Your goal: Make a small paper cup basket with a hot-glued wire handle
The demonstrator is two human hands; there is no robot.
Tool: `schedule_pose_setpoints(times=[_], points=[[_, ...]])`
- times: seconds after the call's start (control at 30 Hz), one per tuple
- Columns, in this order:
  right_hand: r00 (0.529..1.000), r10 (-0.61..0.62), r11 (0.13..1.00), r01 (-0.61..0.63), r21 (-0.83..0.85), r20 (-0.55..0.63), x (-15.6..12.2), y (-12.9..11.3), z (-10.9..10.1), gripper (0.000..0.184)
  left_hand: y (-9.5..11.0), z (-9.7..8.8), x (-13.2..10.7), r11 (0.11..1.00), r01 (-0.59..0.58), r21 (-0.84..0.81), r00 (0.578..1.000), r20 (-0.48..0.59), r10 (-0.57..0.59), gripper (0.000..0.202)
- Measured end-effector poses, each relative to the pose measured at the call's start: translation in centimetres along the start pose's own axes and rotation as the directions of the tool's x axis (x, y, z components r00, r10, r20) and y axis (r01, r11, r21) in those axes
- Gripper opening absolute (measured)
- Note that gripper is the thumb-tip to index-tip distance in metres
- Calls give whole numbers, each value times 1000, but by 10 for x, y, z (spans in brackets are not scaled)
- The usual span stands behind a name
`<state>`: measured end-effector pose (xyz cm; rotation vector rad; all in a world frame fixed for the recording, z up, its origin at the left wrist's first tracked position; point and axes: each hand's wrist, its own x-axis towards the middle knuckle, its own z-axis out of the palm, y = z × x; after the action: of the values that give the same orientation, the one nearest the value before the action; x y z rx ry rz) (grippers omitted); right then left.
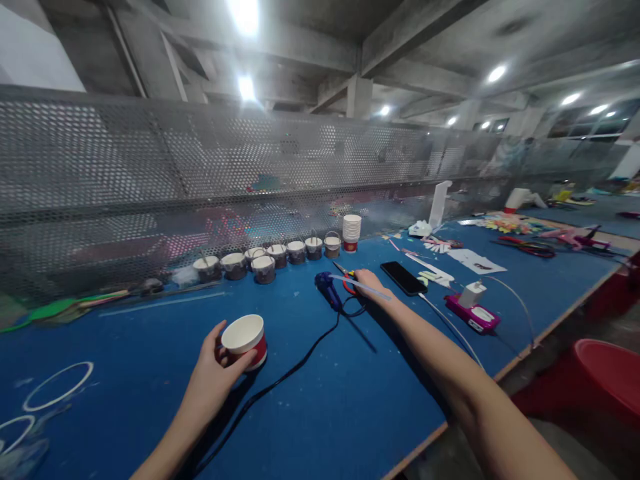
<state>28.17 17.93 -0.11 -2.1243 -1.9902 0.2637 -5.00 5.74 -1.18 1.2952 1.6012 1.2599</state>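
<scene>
My left hand (217,363) is wrapped round a white paper cup (245,333) with a red lower band, upright on the blue table. My right hand (370,283) reaches far out, its fingers closed at the handles of red-and-yellow scissors (349,283); part of the grip is hidden. Just left of them lies a dark blue glue gun (327,290). A translucent glue stick (360,287) runs from it across my right hand. A black phone (404,278) rests to the right of that hand.
Several small grey buckets (263,269) line the perforated metal screen (150,160), beside a stack of paper cups (351,233). A black cord (295,367) crosses the table. A purple power strip (473,313) with a white charger stands right. White rings (57,387) lie left. A red stool (607,373) is beyond the edge.
</scene>
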Motion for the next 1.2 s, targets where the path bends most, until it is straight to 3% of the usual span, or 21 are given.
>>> schedule_pose_setpoints(times=[0.23, 0.4, 0.5, 0.67, 0.73, 0.77, 0.8, 0.87, 0.97, 1.07, 1.2], points=[[989, 139, 971, -146, 190, 48, -5, 5, -6, 28, 12, 0, -11, 1000, 22, 14, 1000, 6, -23, 80], [960, 278, 845, -229, 484, -33, -26, 21, -10, 18, 13, -1, -14, 999, -3, -40, 1000, 0, 3, 72], [923, 357, 688, -159, 708, -140, -40, 30, -16, 19, 10, -2, -12, 994, -8, -112, 1000, 5, 9, 70], [861, 398, 409, 143, 901, -317, -64, 23, -42, 36, 6, -3, -10, 979, 9, -202, 1000, 28, -3, 65], [877, 321, 264, 280, 923, -357, -81, 12, -58, 44, 8, -4, -11, 977, 22, -214, 999, 28, -17, 64], [899, 225, 86, 367, 926, -377, -92, 6, -66, 47, 9, -4, -11, 975, 28, -218, 1000, 20, -24, 65], [921, 103, -78, 384, 920, -376, -104, -1, -72, 51, 10, -5, -12, 974, 33, -223, 999, 10, -32, 65], [936, -136, -247, 284, 926, -324, -130, -17, -79, 56, 12, -5, -12, 971, 35, -237, 999, -18, -40, 66], [887, -408, -298, 97, 950, -218, -164, -43, -71, 54, 13, -5, -13, 964, 22, -264, 998, -45, -35, 67], [749, -660, -261, -150, 954, -62, -187, -68, -43, 47, 12, -5, -14, 964, -8, -267, 999, -38, -2, 61], [595, -797, -182, -399, 899, 103, -197, -94, 2, 43, 13, -7, -18, 971, -26, -236, 999, -26, 20, 41]])
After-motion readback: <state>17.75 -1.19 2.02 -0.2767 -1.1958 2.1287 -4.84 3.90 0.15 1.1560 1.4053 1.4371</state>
